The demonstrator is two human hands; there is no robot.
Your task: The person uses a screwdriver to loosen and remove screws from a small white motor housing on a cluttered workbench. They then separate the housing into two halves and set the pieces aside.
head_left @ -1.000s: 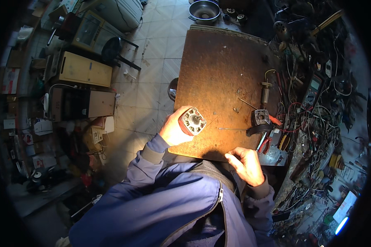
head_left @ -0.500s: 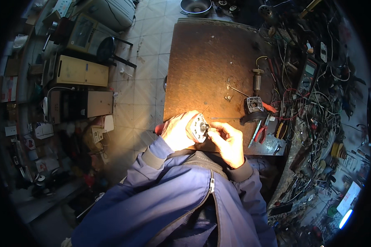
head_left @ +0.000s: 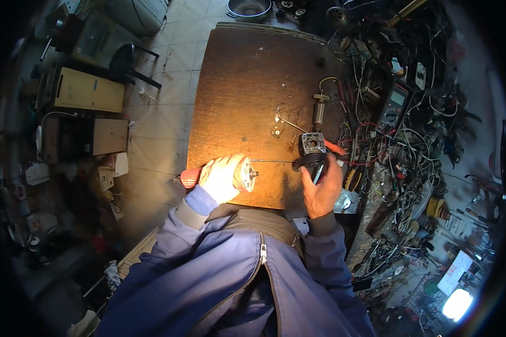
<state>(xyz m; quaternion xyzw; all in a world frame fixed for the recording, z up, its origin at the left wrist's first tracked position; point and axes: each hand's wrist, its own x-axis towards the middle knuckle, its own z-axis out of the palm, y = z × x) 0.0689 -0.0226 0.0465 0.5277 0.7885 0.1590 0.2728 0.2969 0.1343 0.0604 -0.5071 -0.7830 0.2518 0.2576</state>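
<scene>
My left hand is wrapped round a red power tool body, near the table's front edge. The tool's round end, with a short metal shaft at its middle, points right. My right hand is at the table's right side, thumb and forefinger apart. Between them shows a slim pale-teal tool, its lower part hidden by the hand. Just beyond the fingertips is a dark curved guard beside a square metal gear housing. Whether my fingers touch either is unclear.
A motor armature lies beyond the housing, and a red-handled screwdriver beside it. A thin metal rod lies between my hands. Yellow-handled pliers, a multimeter and tangled wires crowd the right.
My right hand has left the tool's end and moved right to the guard and teal tool. My left hand still holds the tool body, now turned more to the right. The view has shifted.
</scene>
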